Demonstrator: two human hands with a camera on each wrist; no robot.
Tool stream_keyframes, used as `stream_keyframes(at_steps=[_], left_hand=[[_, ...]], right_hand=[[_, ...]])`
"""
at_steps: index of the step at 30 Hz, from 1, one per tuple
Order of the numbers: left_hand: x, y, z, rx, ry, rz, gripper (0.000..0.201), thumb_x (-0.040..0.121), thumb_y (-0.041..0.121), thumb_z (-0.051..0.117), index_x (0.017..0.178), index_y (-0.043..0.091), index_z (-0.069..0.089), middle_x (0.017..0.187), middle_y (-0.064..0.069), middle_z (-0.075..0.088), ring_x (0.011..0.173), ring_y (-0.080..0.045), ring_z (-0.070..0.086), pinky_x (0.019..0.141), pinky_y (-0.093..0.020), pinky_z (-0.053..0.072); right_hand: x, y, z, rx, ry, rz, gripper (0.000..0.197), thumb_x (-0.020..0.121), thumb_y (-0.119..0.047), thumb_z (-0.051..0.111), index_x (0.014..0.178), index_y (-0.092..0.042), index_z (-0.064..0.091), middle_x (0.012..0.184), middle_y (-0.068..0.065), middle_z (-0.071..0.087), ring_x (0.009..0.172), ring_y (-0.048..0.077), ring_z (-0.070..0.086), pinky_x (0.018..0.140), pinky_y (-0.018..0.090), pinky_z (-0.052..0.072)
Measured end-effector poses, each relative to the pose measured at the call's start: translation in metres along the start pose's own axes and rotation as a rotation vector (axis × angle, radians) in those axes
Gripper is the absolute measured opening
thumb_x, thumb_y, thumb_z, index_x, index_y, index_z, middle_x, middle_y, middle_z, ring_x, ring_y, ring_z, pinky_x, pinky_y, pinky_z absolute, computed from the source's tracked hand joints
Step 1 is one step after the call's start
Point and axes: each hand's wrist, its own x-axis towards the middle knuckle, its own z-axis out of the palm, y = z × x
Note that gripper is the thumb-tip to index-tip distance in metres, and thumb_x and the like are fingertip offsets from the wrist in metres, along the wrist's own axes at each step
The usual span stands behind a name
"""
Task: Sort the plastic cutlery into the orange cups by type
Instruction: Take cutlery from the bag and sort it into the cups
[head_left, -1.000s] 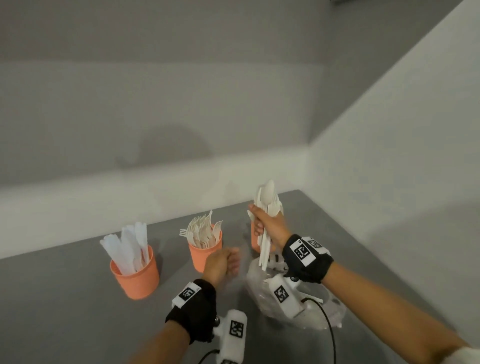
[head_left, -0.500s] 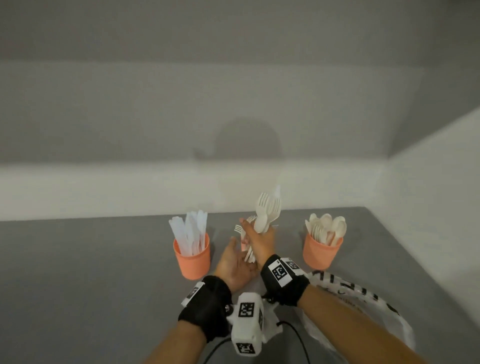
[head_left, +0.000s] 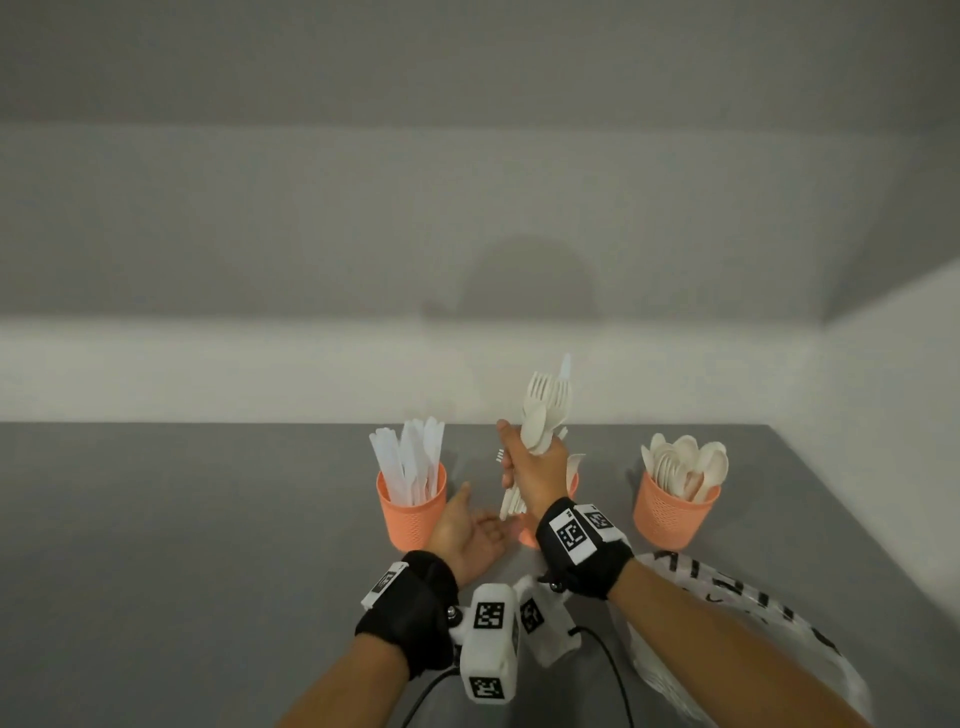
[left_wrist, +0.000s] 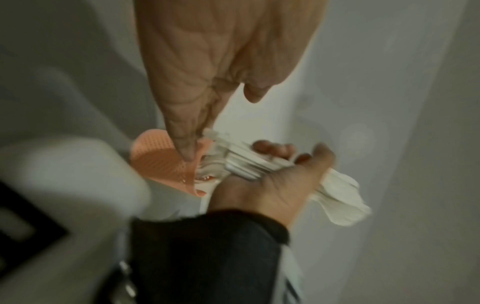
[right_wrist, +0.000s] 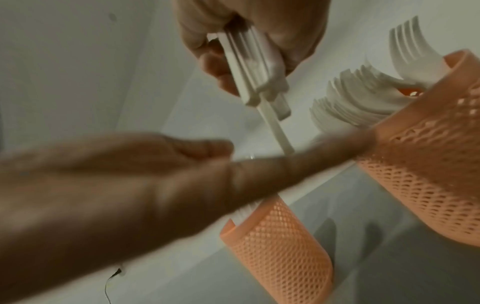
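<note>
Three orange mesh cups stand in a row on the grey table (head_left: 208, 545). The left cup (head_left: 410, 514) holds knives and the right cup (head_left: 675, 514) holds spoons. The middle cup (right_wrist: 428, 164), holding forks, is mostly hidden behind my right hand in the head view. My right hand (head_left: 535, 478) grips a mixed bundle of white cutlery (head_left: 545, 410) upright above the middle cup. My left hand (head_left: 467, 525) lies palm-up and holds nothing, just below the bundle's handles (right_wrist: 259, 67). Its index finger (right_wrist: 298, 164) stretches toward the fork cup.
A crumpled clear plastic bag (head_left: 727, 618) with black print lies on the table under my right forearm. White walls close the table at the back and the right. Bare grey table stretches to the left of the knife cup.
My right hand carried the bundle left, from in front of the spoon cup to over the fork cup. My left hand went from curled to palm-up beneath the handles. The head view swung right.
</note>
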Motion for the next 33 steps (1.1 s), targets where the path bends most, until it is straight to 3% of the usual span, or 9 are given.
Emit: stream_keyframes(at_steps=[3, 6, 10, 14, 18, 22, 26, 30, 33], left_hand=[[-0.003, 0.007, 0.008, 0.100, -0.123, 0.010, 0.067, 0.098, 0.050, 0.023, 0.133, -0.004, 0.042, 0.103, -0.019, 0.062, 0.095, -0.028, 0.060, 0.085, -0.036, 0.048], [-0.003, 0.013, 0.006, 0.351, -0.151, 0.020, 0.073, 0.094, 0.060, 0.023, 0.128, 0.000, 0.047, 0.115, -0.017, 0.061, 0.101, -0.027, 0.060, 0.092, -0.037, 0.046], [-0.008, 0.022, 0.004, 0.638, -0.206, 0.250, 0.039, 0.092, 0.042, 0.049, 0.119, 0.015, 0.054, 0.116, -0.006, 0.063, 0.110, -0.018, 0.058, 0.102, -0.038, 0.043], [0.000, 0.020, 0.013, 0.624, -0.026, 0.425, 0.050, 0.080, 0.022, 0.071, 0.122, 0.004, 0.053, 0.118, -0.014, 0.064, 0.108, -0.023, 0.061, 0.101, -0.039, 0.046], [0.007, 0.018, 0.020, 0.400, 0.128, 0.442, 0.024, 0.081, 0.020, 0.070, 0.099, 0.006, 0.063, 0.098, -0.014, 0.068, 0.095, -0.024, 0.063, 0.097, -0.040, 0.048], [0.002, 0.030, 0.014, 0.484, -0.080, 0.405, 0.016, 0.089, 0.022, 0.060, 0.085, 0.007, 0.065, 0.092, -0.009, 0.067, 0.086, -0.020, 0.064, 0.085, -0.032, 0.053], [-0.005, 0.040, 0.010, 0.559, -0.314, 0.297, 0.027, 0.093, 0.030, 0.050, 0.089, 0.010, 0.067, 0.102, -0.006, 0.063, 0.089, -0.014, 0.061, 0.086, -0.027, 0.052], [-0.006, 0.049, 0.008, 0.572, -0.410, 0.235, 0.033, 0.080, 0.040, 0.053, 0.081, 0.010, 0.066, 0.110, -0.002, 0.064, 0.096, -0.012, 0.061, 0.090, -0.025, 0.052], [-0.004, 0.049, 0.002, 0.628, -0.461, 0.176, 0.048, 0.078, 0.047, 0.058, 0.099, 0.004, 0.064, 0.111, -0.002, 0.067, 0.102, -0.013, 0.064, 0.091, -0.026, 0.050]], right_hand=[[-0.004, 0.003, 0.003, -0.017, 0.001, 0.017, 0.020, 0.083, -0.023, 0.068, 0.070, -0.014, 0.056, 0.051, 0.001, 0.053, 0.037, 0.009, 0.047, 0.046, 0.024, 0.044], [-0.006, 0.005, 0.005, -0.074, -0.011, -0.001, 0.021, 0.084, -0.022, 0.067, 0.070, -0.016, 0.054, 0.053, -0.001, 0.052, 0.042, 0.007, 0.049, 0.046, 0.020, 0.042], [-0.003, 0.013, 0.007, -0.190, -0.070, -0.021, 0.018, 0.086, -0.017, 0.061, 0.071, -0.025, 0.059, 0.069, -0.004, 0.063, 0.072, 0.016, 0.062, 0.072, 0.032, 0.050], [-0.017, 0.019, 0.005, -0.445, -0.197, -0.075, 0.016, 0.084, -0.028, 0.053, 0.093, -0.031, 0.065, 0.094, 0.000, 0.070, 0.090, 0.021, 0.065, 0.087, 0.040, 0.053], [-0.033, 0.011, -0.001, -0.683, -0.302, -0.212, 0.032, 0.091, -0.015, 0.051, 0.122, -0.015, 0.053, 0.104, 0.001, 0.066, 0.093, 0.012, 0.060, 0.087, 0.027, 0.047], [-0.025, 0.010, -0.003, -0.481, -0.515, -0.072, 0.029, 0.084, -0.010, 0.060, 0.113, -0.010, 0.057, 0.084, -0.002, 0.066, 0.066, -0.003, 0.063, 0.061, 0.011, 0.047], [-0.021, -0.007, -0.010, -0.054, -0.699, 0.375, 0.002, 0.087, -0.006, 0.054, 0.086, -0.007, 0.054, 0.050, 0.001, 0.058, 0.044, 0.011, 0.056, 0.048, 0.024, 0.050], [-0.025, -0.016, -0.016, 0.097, -0.794, 0.566, 0.009, 0.072, -0.017, 0.058, 0.065, -0.011, 0.059, 0.051, 0.003, 0.056, 0.037, 0.011, 0.048, 0.043, 0.018, 0.043], [-0.030, -0.015, -0.011, 0.067, -0.862, 0.593, 0.036, 0.083, -0.020, 0.052, 0.047, -0.019, 0.053, 0.040, -0.003, 0.045, 0.032, 0.007, 0.039, 0.039, 0.015, 0.036]])
